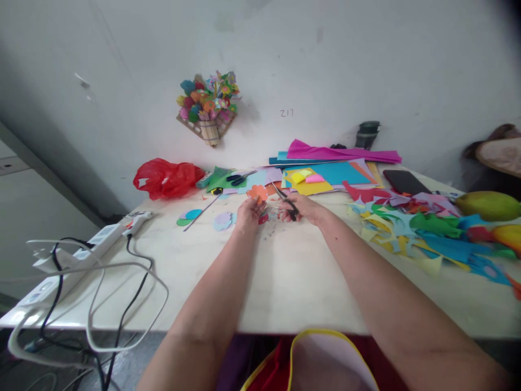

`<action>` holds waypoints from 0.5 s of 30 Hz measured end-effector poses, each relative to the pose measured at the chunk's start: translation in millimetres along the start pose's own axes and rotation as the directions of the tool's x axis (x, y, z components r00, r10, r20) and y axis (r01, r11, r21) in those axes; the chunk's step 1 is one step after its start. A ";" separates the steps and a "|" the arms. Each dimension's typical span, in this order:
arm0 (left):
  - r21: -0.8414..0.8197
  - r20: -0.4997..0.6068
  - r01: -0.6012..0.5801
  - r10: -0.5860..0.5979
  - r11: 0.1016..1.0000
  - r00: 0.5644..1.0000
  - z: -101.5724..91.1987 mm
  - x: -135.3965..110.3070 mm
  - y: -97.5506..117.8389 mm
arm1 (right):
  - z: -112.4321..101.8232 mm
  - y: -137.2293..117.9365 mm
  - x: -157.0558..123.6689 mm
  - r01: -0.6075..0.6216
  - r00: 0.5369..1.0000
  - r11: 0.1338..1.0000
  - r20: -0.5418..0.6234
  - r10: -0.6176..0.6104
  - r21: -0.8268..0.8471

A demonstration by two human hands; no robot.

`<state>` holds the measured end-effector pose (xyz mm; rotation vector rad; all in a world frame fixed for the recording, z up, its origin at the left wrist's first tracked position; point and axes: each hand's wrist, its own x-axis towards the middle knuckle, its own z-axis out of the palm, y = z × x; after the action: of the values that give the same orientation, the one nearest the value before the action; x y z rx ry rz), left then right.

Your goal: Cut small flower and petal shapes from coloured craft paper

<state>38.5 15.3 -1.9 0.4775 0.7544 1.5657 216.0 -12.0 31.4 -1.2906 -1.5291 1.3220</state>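
Observation:
Between the fingers of my left hand [250,214] is an orange paper flower [257,193] with a scalloped edge. My right hand [300,208] grips black-handled scissors [290,203], whose blades point up and left, just right of the flower. Small paper snippets [272,217] lie on the table below and between both hands. To the left of my left hand rest a lilac and light blue scalloped paper piece [223,220] and green and blue paper circles [190,216]. A second pair of scissors [238,178] lies behind, on green paper.
Stacked coloured paper sheets [345,175] lie at the back beside a red plastic bag [165,178]. Paper scraps [439,228], a dark phone [406,182] and a mango-like fruit [488,205] occupy the right. Power strips [85,255] with loose cables line the left edge.

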 end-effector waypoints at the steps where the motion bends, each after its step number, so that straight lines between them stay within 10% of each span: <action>1: -0.006 -0.004 -0.001 0.001 1.000 1.000 -0.3 0.5 -0.1 | -1.7 1.5 -0.1 0.009 0.999 1.000 0.038 -0.009 -0.001; 15: -0.021 -0.048 -0.011 0.010 1.000 0.999 1.0 1.0 0.4 | 1.8 -1.8 -5.6 0.047 0.982 0.998 0.184 -0.040 -0.033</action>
<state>38.8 16.5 -1.1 0.4297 0.7726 1.5980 215.2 -17.8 33.2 -1.1774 -1.7050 1.4227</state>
